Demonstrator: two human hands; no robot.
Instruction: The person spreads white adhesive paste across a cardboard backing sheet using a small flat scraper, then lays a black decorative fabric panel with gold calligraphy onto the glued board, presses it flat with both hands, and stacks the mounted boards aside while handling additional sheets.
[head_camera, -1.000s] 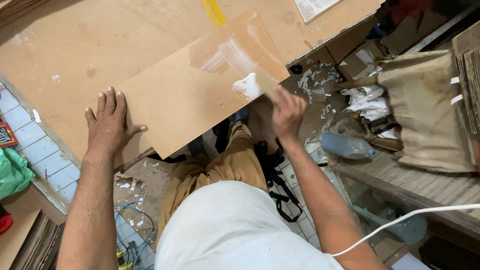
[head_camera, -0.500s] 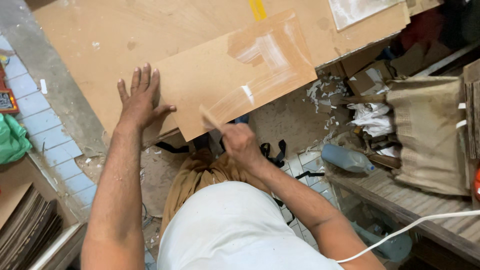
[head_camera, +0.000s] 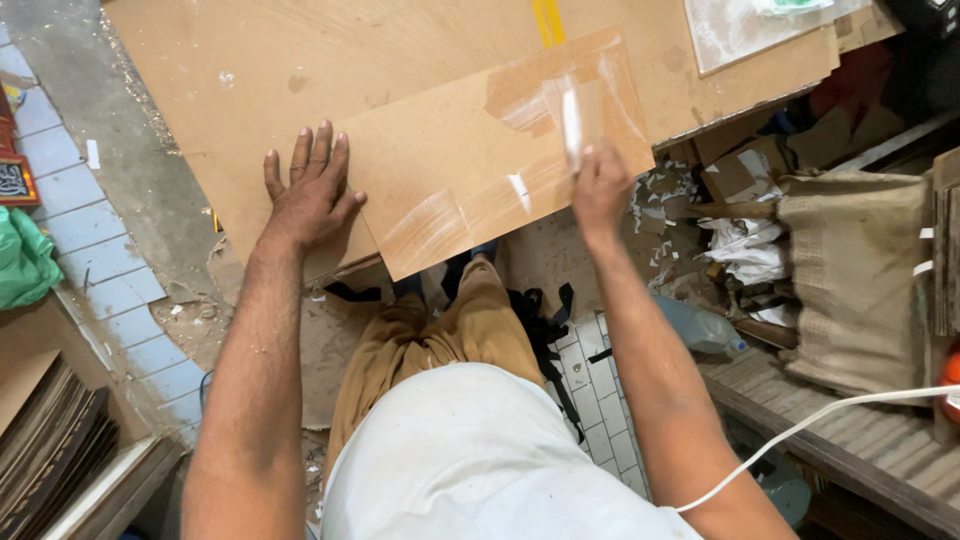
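head view: a brown board panel (head_camera: 470, 170) is laid flat on a larger brown sheet (head_camera: 300, 60), its near corner overhanging the edge above the person's knees. the left hand (head_camera: 308, 195) is pressed flat and open across the panel's left edge, fingers spread, nothing grasped. the right hand (head_camera: 600, 185) is closed on a strip of clear film (head_camera: 572, 115), pinched between the fingertips and lifted off the panel's right part. the film is judged very light, limp and easily torn, best taken at its free end and drawn low along the surface. the panel is judged stiff, thin and light, best held down by a flat palm. pale glossy smears and a darker patch are seen on its matte brown face.
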